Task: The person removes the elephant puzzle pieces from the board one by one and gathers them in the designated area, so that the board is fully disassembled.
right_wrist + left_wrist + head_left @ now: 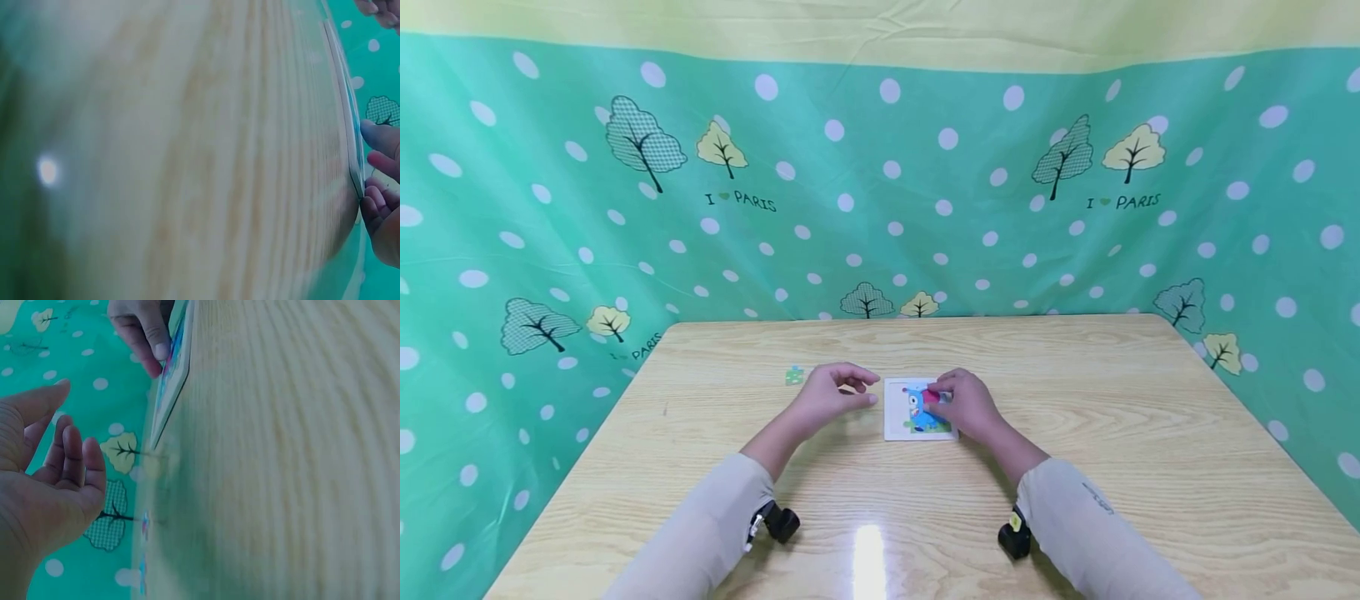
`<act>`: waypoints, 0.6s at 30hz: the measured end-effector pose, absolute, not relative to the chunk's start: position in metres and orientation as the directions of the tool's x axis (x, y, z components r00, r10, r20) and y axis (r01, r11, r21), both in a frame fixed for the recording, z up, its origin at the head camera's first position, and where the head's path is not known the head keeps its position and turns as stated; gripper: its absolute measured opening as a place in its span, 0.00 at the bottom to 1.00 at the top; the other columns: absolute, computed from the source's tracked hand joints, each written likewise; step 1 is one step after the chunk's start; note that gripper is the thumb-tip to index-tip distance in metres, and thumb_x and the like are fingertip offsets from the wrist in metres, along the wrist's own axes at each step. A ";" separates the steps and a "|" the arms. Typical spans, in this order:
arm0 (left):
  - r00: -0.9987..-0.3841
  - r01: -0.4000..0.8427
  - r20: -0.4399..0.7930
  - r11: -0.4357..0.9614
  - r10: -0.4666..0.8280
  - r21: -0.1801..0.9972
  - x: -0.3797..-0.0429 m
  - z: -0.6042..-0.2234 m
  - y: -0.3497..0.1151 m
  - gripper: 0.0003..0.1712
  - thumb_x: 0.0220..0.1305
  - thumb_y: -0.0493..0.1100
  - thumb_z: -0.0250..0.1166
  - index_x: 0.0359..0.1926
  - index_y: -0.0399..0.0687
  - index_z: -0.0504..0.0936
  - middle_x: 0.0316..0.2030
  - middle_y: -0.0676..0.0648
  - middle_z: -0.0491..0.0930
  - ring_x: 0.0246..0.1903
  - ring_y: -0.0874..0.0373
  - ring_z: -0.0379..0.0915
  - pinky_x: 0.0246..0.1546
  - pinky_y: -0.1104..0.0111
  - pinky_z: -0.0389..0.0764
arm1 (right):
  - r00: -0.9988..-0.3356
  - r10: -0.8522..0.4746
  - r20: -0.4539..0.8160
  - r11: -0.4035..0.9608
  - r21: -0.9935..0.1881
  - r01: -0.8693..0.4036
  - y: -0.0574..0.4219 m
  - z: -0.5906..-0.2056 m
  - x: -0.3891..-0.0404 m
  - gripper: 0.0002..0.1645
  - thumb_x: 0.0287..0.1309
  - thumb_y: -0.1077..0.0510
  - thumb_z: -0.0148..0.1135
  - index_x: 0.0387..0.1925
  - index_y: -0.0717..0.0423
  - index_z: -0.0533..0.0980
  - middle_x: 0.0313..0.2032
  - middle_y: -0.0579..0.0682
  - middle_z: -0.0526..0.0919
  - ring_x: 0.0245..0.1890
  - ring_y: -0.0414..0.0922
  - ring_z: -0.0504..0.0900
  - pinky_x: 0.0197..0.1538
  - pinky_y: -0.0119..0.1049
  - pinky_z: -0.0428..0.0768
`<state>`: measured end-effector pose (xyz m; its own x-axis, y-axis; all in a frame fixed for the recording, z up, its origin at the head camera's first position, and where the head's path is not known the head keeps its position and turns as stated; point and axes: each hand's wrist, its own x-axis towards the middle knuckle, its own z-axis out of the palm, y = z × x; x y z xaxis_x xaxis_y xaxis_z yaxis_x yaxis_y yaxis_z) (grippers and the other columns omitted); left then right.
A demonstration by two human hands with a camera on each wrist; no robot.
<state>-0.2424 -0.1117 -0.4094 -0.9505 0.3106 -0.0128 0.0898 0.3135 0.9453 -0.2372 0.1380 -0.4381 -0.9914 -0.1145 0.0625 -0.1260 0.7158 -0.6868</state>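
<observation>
A white-framed jigsaw puzzle [896,423] lies on the table between the hands, showing part of a blue cartoon animal. At its right side, my right hand [972,406] pinches a reddish puzzle piece [932,397] between thumb and index finger, low over the picture. The fingers partly hide this piece. In the right wrist view the other fingers [380,199] curl beside the board's edge. My left hand [835,395] hovers left of the board, holding nothing, its fingers loosely bent and thumb apart. Beyond it, a loose green puzzle piece [793,376] lies on the table.
The wood-grain table [1112,400] reaches back to a green dotted curtain [925,192] printed with trees. Black wrist cameras [784,525] sit beneath both sleeves. A bright light reflection shows on the table near the front.
</observation>
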 end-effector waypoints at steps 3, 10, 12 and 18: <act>-0.944 0.108 -0.003 0.317 0.331 0.942 -0.246 -0.407 -0.106 0.20 0.53 0.36 0.74 0.49 0.40 0.84 0.47 0.38 0.80 0.43 0.54 0.74 0.40 0.66 0.78 | -0.992 -0.108 0.057 0.734 -0.669 -0.119 0.137 -0.439 -0.238 0.24 0.50 0.56 0.76 0.49 0.62 0.82 0.48 0.55 0.78 0.52 0.55 0.76 0.57 0.49 0.75; -0.935 0.112 -0.020 0.349 0.355 0.930 -0.256 -0.405 -0.094 0.19 0.54 0.38 0.74 0.49 0.41 0.85 0.46 0.40 0.81 0.43 0.54 0.74 0.40 0.66 0.76 | -0.995 -0.094 0.044 0.766 -0.635 -0.100 0.135 -0.441 -0.242 0.28 0.49 0.54 0.77 0.51 0.63 0.81 0.49 0.55 0.77 0.50 0.53 0.76 0.55 0.47 0.76; -0.933 0.112 -0.028 0.365 0.359 0.924 -0.258 -0.405 -0.091 0.19 0.55 0.38 0.74 0.49 0.42 0.85 0.46 0.40 0.81 0.43 0.55 0.73 0.39 0.66 0.75 | -0.995 -0.093 0.041 0.765 -0.636 -0.098 0.136 -0.441 -0.242 0.28 0.49 0.54 0.77 0.50 0.63 0.81 0.49 0.55 0.76 0.50 0.53 0.76 0.55 0.47 0.76; -0.937 0.112 -0.040 0.406 0.346 0.907 -0.268 -0.404 -0.082 0.18 0.55 0.38 0.74 0.48 0.42 0.85 0.41 0.43 0.81 0.41 0.55 0.74 0.40 0.65 0.75 | -0.995 -0.096 0.036 0.763 -0.639 -0.096 0.137 -0.439 -0.242 0.27 0.49 0.53 0.77 0.49 0.62 0.82 0.49 0.55 0.76 0.51 0.54 0.76 0.57 0.48 0.75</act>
<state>-0.2680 -0.0818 -0.4045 -0.9374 0.3460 -0.0398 0.1115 0.4065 0.9068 -0.2416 0.1365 -0.4391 -0.9948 -0.0956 0.0356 -0.0962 0.7629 -0.6393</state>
